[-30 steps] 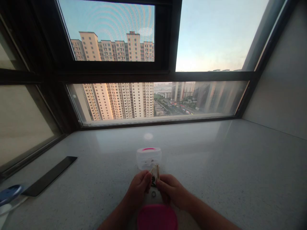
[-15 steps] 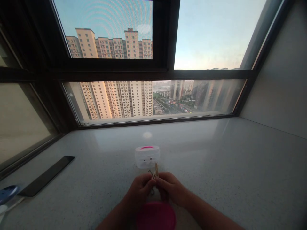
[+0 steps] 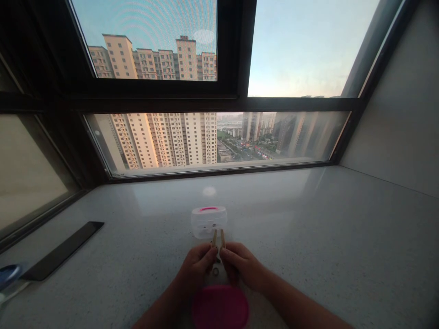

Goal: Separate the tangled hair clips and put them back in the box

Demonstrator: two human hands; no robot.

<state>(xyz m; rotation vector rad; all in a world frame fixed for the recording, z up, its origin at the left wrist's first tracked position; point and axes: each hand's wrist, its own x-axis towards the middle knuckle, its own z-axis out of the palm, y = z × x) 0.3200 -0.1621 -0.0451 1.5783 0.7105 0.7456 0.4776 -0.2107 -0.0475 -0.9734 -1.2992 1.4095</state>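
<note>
My left hand (image 3: 199, 262) is closed, pinching a slim light wooden piece (image 3: 215, 237) that points up and away from me. A matching slim wooden piece (image 3: 222, 237) stands upright in the closed fingers of my right hand (image 3: 240, 264). The two pieces look like clothespin halves and are held side by side with a narrow gap between. Below the fingertips a small metal ring-like part (image 3: 216, 272) lies on the counter. Just beyond the hands is a clear plastic box (image 3: 209, 221) with a pink handle and small dark items. Fingers hide the lower ends of both pieces.
Close to me sits a pink lid or dish (image 3: 220, 307) between my forearms. A long dark flat strip (image 3: 65, 251) lies on the speckled counter (image 3: 308, 256) at left, beside a blue and white object (image 3: 10, 274). A window (image 3: 219, 141) borders the far edge.
The wooden pieces were together at my touching fingertips; now they are apart, one in each hand. The small metal part below shows more plainly. The view has shifted slightly.
</note>
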